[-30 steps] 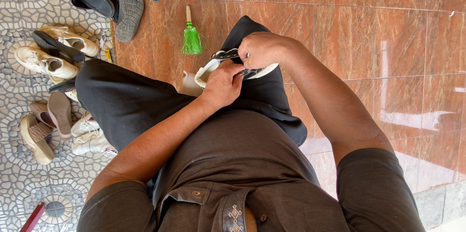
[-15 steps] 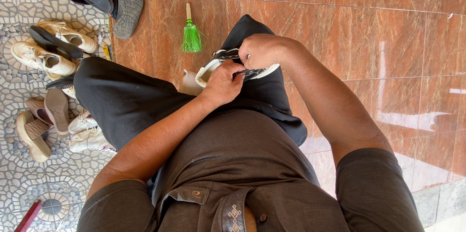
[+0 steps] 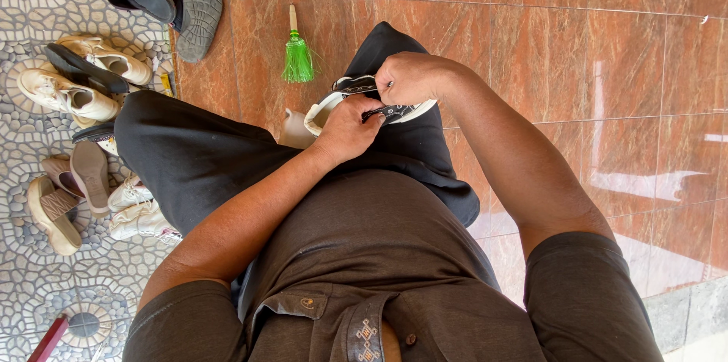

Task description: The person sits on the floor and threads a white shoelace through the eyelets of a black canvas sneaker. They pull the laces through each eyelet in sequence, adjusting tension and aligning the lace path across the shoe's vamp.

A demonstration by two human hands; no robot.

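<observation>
Pile of worn shoes (image 3: 72,89) is lying at far left; small green broom (image 3: 297,51) is lying on the tile. Left hand (image 3: 347,131) is pinching closed on the sneaker (image 3: 364,104) resting across the lap. Right hand (image 3: 409,78) is curling closed around its dark lace (image 3: 383,112). Judgement: lacing is only partway along, since a loose end is showing; remaining eyelets are hidden.

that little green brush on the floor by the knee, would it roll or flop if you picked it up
The green brush would probably feel light: it looks small, with a thin pale handle. The handle seems stiff, while the flared green bristles would likely bend and splay. Lying flat on the smooth red tile floor, it might slide when nudged; the bristle fan should stop rolling.
</observation>
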